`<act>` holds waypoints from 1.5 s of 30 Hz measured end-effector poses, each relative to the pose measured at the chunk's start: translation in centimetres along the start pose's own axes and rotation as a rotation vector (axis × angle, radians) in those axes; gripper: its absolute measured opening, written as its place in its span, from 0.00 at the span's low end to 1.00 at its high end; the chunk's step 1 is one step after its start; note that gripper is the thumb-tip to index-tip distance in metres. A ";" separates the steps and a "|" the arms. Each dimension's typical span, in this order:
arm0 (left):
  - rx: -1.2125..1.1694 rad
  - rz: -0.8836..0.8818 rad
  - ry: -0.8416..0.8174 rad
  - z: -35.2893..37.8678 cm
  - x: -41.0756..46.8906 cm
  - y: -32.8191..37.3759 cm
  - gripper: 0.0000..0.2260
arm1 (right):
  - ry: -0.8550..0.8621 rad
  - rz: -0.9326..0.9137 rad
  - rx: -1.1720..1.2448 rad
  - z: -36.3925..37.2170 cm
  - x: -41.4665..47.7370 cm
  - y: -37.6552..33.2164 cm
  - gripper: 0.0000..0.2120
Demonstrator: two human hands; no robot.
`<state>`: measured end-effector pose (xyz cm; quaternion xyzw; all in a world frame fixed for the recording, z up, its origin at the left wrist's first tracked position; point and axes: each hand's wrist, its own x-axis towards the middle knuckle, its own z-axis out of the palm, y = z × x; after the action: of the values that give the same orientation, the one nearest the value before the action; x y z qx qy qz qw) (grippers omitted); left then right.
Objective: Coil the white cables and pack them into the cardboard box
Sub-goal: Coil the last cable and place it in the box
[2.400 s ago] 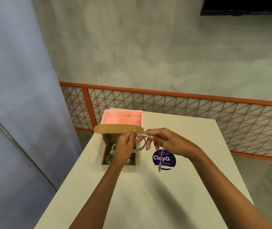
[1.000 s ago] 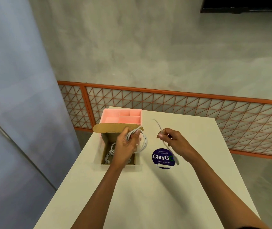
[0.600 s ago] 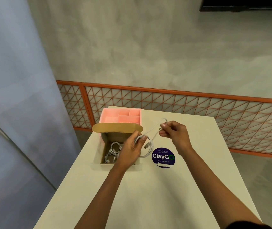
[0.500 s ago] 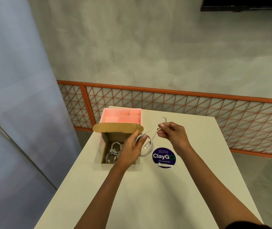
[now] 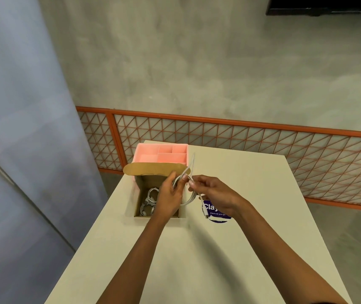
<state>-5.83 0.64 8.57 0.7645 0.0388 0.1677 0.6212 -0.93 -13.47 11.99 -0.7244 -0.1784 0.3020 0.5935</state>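
Note:
My left hand grips a coiled loop of white cable just above the right edge of the open cardboard box. My right hand pinches the same cable beside the left fingers; a free stretch sticks up past the box flap and the plug end hangs down over the purple sticker. Inside the box lie coiled white cables, partly hidden by my left hand.
A pink compartment tray stands right behind the box flap. A round purple sticker lies on the cream table to the right of the box. An orange lattice railing runs beyond the table's far edge.
My right hand has come down and left to meet the left hand at the coil. The cable's plug end now dangles over the sticker, and a loop pokes up past the flap.

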 end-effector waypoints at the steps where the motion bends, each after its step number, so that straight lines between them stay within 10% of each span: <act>1: -0.010 -0.003 0.001 0.0 0.1 0.1 0.08 | 0.002 -0.023 -0.041 0.0 -0.1 -0.2 0.16; 9: 0.018 -0.021 0.092 0.4 0.3 -0.8 0.06 | 0.362 -0.006 -0.427 0.6 -0.2 -2.3 0.15; 24: 0.101 -0.034 0.172 -0.4 0.9 -2.6 0.05 | -0.114 -0.177 -0.605 -0.9 -3.3 -5.6 0.12; 33: 0.057 -0.069 0.275 -1.0 0.5 -2.4 0.08 | -0.248 -0.275 -0.503 -2.2 -4.9 -6.8 0.11; 45: -0.362 -0.234 -0.067 -1.8 -0.1 1.4 0.08 | 0.270 -0.041 0.177 -5.1 -3.3 -5.6 0.14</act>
<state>-6.65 1.95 10.18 0.6360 0.0759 0.0734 0.7644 0.41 -18.03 18.76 -0.6993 -0.0844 0.2045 0.6797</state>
